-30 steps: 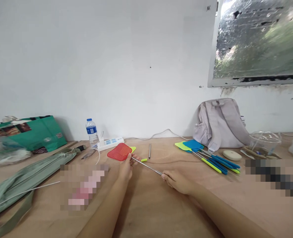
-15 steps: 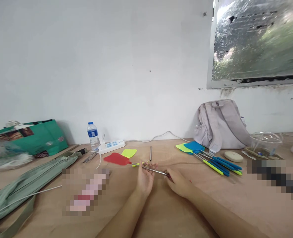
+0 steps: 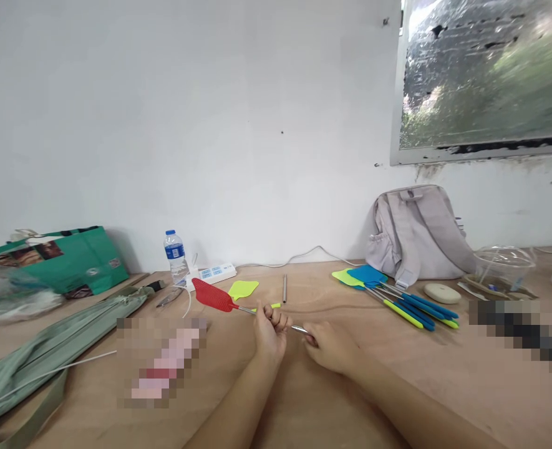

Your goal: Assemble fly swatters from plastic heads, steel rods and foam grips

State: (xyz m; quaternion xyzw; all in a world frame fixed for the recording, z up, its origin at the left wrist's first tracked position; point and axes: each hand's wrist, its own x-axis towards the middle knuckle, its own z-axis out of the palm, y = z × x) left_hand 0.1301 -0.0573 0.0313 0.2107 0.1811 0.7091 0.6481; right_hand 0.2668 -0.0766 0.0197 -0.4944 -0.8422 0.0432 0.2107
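Note:
A red fly swatter [image 3: 214,295] is held at a slant above the table, its mesh head to the left. My left hand [image 3: 271,330] has its fingers wrapped round the metal rod, below the head. My right hand [image 3: 329,346] is closed round the other end of the swatter, and the handle there is hidden in the fist. Behind my left hand lie a yellow-green swatter head [image 3: 243,289], a yellow-green handle [image 3: 274,305] partly covered by the fingers, and a loose metal rod [image 3: 284,289].
Several blue and yellow-green fly swatters [image 3: 404,304] lie in a pile at the right, before a backpack [image 3: 418,240]. A power strip [image 3: 213,274] and water bottle [image 3: 176,255] stand at the back left. A green-grey long bag [image 3: 70,340] lies left. A round beige object [image 3: 442,293] sits right.
My left fingers have closed from a loose, open hold into a wrap round the rod. The red head has turned, its mesh showing more. My right hand has shifted slightly left.

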